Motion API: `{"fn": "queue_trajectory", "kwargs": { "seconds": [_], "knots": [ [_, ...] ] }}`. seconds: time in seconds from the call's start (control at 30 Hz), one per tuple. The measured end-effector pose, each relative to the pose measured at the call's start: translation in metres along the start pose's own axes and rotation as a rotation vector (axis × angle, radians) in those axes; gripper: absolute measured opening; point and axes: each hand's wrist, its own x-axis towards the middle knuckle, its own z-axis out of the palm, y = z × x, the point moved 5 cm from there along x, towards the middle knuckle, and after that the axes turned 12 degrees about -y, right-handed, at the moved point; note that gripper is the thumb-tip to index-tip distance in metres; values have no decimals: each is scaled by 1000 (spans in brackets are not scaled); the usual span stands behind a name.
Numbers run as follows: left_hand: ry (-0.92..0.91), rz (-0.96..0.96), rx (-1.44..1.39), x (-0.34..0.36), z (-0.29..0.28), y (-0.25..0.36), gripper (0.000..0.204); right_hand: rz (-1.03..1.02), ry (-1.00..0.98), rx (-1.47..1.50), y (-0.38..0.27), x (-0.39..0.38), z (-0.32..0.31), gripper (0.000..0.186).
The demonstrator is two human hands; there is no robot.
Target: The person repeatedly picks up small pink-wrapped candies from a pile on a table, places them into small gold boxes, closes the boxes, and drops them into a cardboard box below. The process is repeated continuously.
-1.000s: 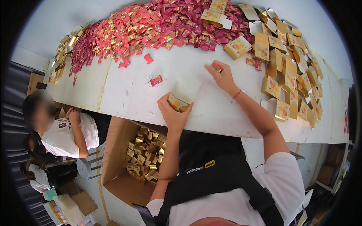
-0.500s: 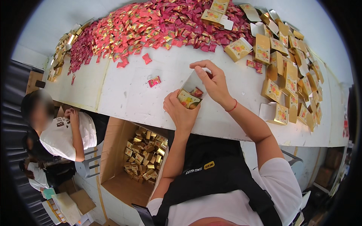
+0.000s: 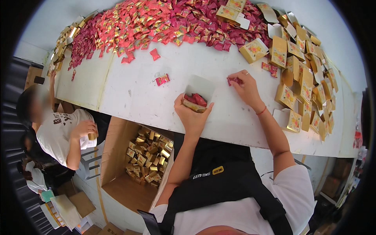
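Observation:
My left hand is closed around a small gold carton, its white-lined flap standing up. Inside the carton lie several red wrapped candies. To the right, my right hand pinches a dark pink wrapped candy just above the white table, apart from the carton. A single loose candy lies on the table left of the carton.
A long heap of pink and purple wrapped candies spans the table's far side. Many opened gold cartons crowd the right. Below the table's front edge, a cardboard box holds filled-looking gold cartons. A co-worker is at the left.
My right hand has moved from the carton's opening out to the right and now pinches a candy. The carton has turned, showing more candies inside. The co-worker has stretched an arm toward the table.

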Motion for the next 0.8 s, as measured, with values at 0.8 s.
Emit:
{"fn": "queue_trajectory", "kwargs": {
  "seconds": [0.8],
  "knots": [
    [-281,-71,-780,-24,-16,5,30,-141,-158,833,-79,-47,97,29]
  ]
}}
